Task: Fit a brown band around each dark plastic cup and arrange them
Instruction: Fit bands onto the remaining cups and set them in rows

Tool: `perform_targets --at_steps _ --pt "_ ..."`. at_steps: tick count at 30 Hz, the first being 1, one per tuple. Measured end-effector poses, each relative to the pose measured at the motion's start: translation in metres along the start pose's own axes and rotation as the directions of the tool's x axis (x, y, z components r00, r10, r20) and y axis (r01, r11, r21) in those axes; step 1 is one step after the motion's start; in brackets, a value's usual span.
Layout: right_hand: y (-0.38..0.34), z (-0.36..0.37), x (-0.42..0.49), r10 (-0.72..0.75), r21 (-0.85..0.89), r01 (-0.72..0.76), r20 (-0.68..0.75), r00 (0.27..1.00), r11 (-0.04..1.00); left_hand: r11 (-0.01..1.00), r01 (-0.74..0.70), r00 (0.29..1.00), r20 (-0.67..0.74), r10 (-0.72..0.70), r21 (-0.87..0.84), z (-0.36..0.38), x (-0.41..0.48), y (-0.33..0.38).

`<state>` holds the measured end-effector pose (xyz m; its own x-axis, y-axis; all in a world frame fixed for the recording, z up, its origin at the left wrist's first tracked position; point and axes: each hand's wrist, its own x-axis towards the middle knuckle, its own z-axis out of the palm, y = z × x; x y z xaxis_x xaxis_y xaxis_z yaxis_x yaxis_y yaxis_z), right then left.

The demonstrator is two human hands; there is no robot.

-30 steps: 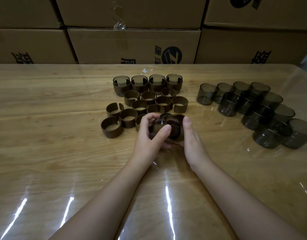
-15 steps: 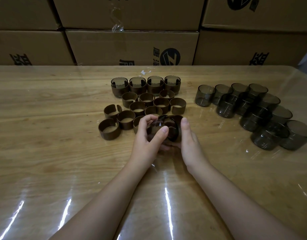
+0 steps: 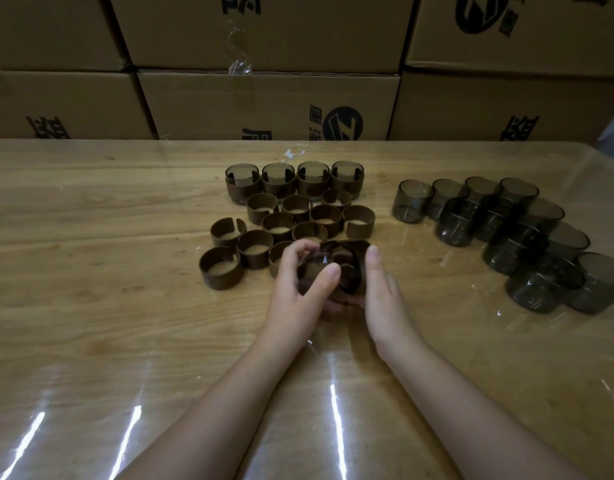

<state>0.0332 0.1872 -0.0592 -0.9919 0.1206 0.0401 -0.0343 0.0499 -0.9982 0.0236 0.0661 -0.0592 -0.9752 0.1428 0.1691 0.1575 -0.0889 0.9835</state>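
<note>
Brown loose bands point(image 3: 222, 268) are lying on the bench point(image 3: 90, 237) just left of and behind the cup point(image 3: 314, 273) being worked on. They are probably kept that close so the next one is a short reach away. The left hand point(image 3: 295, 299) is curling thumb and fingers round that cup, holding it tipped on its side close to the bench, presumably so a band can slide on sideways. The band point(image 3: 355, 268) is sitting partly over the cup's right end. The right hand point(image 3: 385, 299) is cupping it, thumb lying along its side and fingers tucked under, seemingly pushing it on. Behind the cup, four finished cups point(image 3: 295, 180) are standing in a tidy row, apparently the start of the arrangement. Well to the right of the cup, bare cups point(image 3: 506, 230) are sitting in a bunch.
</note>
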Motion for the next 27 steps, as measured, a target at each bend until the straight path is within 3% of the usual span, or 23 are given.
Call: perform_targets --at_steps 6,11,14,16,23,27 --pt "-0.001 0.001 0.0 0.003 0.024 -0.003 -0.01 1.0 1.0 1.0 -0.028 1.0 0.009 0.028 0.006 0.001 -0.001 0.001" --pt "0.002 -0.013 0.011 0.129 0.085 -0.124 -0.063 0.99 0.989 0.97 -0.17 0.984 0.085 0.157 0.171 0.001 -0.008 0.0" --pt "0.003 -0.016 0.012 0.119 0.131 -0.117 -0.013 0.993 0.984 0.995 0.055 0.997 0.063 -0.05 -0.082 -0.002 -0.003 0.0" --pt "0.004 -0.015 0.011 0.113 0.138 -0.116 0.025 0.993 0.984 0.95 0.171 0.985 0.034 -0.168 -0.261 -0.006 0.002 0.001" --pt "-0.004 -0.018 0.008 0.054 0.14 -0.077 0.162 0.985 0.987 0.883 0.24 0.969 0.147 -0.196 -0.403 -0.009 0.01 -0.001" --pt "-0.005 -0.019 0.009 0.038 0.165 -0.068 0.18 0.983 0.984 0.887 0.241 0.969 0.149 -0.197 -0.393 -0.009 0.011 -0.003"
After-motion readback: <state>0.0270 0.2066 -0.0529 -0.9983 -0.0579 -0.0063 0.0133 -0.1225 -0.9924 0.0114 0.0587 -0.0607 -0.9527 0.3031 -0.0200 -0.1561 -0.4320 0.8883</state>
